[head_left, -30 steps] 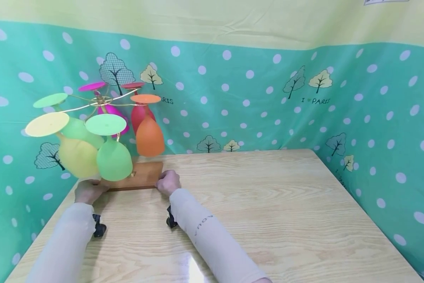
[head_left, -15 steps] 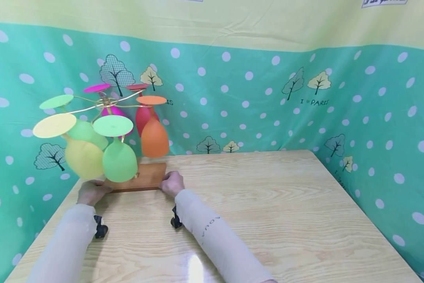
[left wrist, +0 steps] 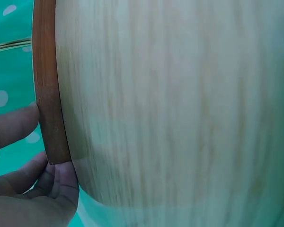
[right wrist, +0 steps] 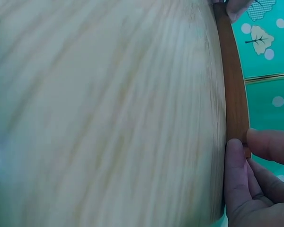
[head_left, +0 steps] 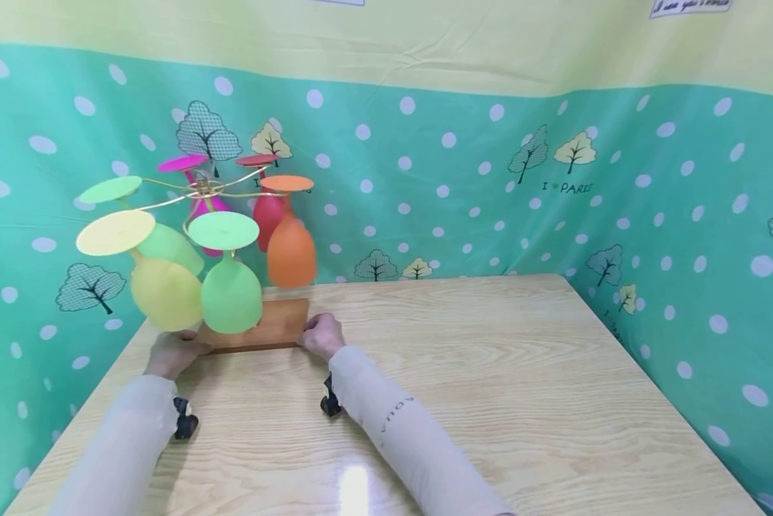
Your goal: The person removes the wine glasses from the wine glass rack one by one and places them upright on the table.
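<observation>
At the pale wood-grain desk's [head_left: 522,373] back left, pinching opposite ends of the flat brown wooden base [head_left: 290,321] with left hand [head_left: 173,352] and right hand [head_left: 322,336], perhaps risking clashes among upside-down multicoloured goblets [head_left: 233,297] through jerking.

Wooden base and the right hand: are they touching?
Touching: the right wrist view shows the right hand pinching the wooden base at its end, thumb and fingers against it.

Head view: wooden base [head_left: 283,324], 8 o'clock, partly hidden by front green goblet [head_left: 231,297]; label [head_left: 691,7], 2 o'clock, cut by top edge.
</observation>
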`<state>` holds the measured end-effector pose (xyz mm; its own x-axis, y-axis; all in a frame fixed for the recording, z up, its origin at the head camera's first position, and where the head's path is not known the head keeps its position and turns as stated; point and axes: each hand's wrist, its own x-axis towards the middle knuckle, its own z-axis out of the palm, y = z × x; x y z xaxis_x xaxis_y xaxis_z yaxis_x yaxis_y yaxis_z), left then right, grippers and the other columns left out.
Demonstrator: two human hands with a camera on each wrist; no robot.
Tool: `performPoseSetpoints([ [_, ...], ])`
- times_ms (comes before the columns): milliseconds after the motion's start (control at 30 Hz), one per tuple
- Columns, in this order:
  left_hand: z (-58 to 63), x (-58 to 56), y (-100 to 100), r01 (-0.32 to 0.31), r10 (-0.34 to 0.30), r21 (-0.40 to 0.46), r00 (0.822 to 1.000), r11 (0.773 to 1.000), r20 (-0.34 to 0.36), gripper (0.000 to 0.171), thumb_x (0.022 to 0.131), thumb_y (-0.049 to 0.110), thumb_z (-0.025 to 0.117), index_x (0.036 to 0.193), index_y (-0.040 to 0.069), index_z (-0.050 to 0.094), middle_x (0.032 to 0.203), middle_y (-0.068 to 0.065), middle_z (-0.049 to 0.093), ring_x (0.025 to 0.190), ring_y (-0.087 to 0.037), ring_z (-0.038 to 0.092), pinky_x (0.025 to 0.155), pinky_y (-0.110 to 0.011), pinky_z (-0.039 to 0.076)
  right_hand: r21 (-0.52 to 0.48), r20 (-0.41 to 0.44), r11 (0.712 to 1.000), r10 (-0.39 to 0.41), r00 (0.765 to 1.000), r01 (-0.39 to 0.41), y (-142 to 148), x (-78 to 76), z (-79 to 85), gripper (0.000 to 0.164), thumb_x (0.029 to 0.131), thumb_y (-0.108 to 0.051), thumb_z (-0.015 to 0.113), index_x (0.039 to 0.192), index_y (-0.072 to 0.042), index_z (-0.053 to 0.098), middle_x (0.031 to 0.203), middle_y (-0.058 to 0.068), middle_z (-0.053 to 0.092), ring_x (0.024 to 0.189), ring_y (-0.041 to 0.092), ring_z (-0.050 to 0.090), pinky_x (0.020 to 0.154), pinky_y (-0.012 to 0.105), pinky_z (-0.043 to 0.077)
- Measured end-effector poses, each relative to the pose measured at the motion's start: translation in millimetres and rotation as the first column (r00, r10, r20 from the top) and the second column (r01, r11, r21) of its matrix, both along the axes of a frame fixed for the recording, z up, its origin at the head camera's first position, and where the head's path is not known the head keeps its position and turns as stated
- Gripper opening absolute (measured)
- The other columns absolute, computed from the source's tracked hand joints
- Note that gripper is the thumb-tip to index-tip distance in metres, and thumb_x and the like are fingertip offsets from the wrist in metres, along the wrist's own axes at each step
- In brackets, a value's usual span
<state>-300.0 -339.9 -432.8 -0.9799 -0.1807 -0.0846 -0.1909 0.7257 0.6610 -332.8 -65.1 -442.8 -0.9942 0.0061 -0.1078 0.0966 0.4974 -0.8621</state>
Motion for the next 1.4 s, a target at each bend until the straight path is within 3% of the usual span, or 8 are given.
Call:
performPoseSetpoints([
  [200, -0.3, 0.5, 5.3, 0.036, -0.036, 0.029, 0.999, 0.999, 0.013, 0.065, 0.083, 0.021, 0.067, 0.128, -0.017, 0.039, 0.129, -0.039, 0.040, 0.116, -0.053, 0.040, 0.099, -0.060, 0.032, 0.015, -0.005, 1.000, 0.009, 1.000, -0.009, 9.1, 0.2, 0.0, 0.018, 0.074, -0.010, 0.078, 0.090, -0.008, 0.070, 0.088, 0.002, 0.065, 0.084, 0.018, 0.059, 0.075, 0.032, 0.051],
  [633, -1.5, 2.7, 19.4, 0.106, -0.105, 0.023, 0.993, 0.994, -0.050, 0.068, 0.081, 0.019, 0.069, 0.129, -0.017, 0.036, 0.125, -0.039, 0.043, 0.111, -0.053, 0.044, 0.096, -0.060, 0.036, -0.004, 0.010, 0.999, 0.038, 0.999, -0.038, 28.3, 1.1, -1.2, 0.021, 0.074, -0.006, 0.077, 0.093, -0.006, 0.070, 0.090, 0.005, 0.064, 0.083, 0.018, 0.058, 0.074, 0.032, 0.051],
  [833, -2.1, 2.3, 25.6, 0.132, -0.131, 0.017, 0.989, 0.991, -0.071, 0.074, 0.080, 0.018, 0.071, 0.133, -0.014, 0.031, 0.124, -0.039, 0.044, 0.111, -0.053, 0.044, 0.095, -0.060, 0.037, -0.092, 0.023, 0.994, 0.062, 0.998, -0.059, 36.8, 2.3, -1.6, 0.022, 0.076, 0.000, 0.074, 0.096, 0.000, 0.067, 0.086, 0.008, 0.063, 0.070, 0.016, 0.064, 0.063, 0.027, 0.053],
  [967, -3.8, 1.8, 29.6, 0.154, -0.150, 0.037, 0.985, 0.987, -0.088, 0.075, 0.079, 0.017, 0.072, 0.134, -0.012, 0.030, 0.124, -0.038, 0.043, 0.111, -0.051, 0.043, 0.095, -0.061, 0.036, -0.073, 0.016, 0.995, 0.067, 0.998, -0.066, 42.0, 1.5, -3.6, 0.022, 0.076, -0.001, 0.074, 0.097, -0.001, 0.067, 0.087, 0.007, 0.063, 0.071, 0.015, 0.063, 0.062, 0.026, 0.051],
  [1400, -3.1, 0.0, 46.8, 0.253, -0.227, 0.134, 0.956, 0.958, -0.185, 0.076, 0.077, 0.005, 0.073, 0.138, -0.006, 0.029, 0.130, -0.033, 0.036, 0.114, -0.047, 0.036, 0.098, -0.062, 0.031, -0.074, 0.016, 0.995, 0.071, 0.997, -0.070, 61.3, 1.7, -3.1, 0.023, 0.076, 0.001, 0.074, 0.099, 0.001, 0.067, 0.084, 0.006, 0.062, 0.068, 0.015, 0.061, 0.060, 0.025, 0.051],
])
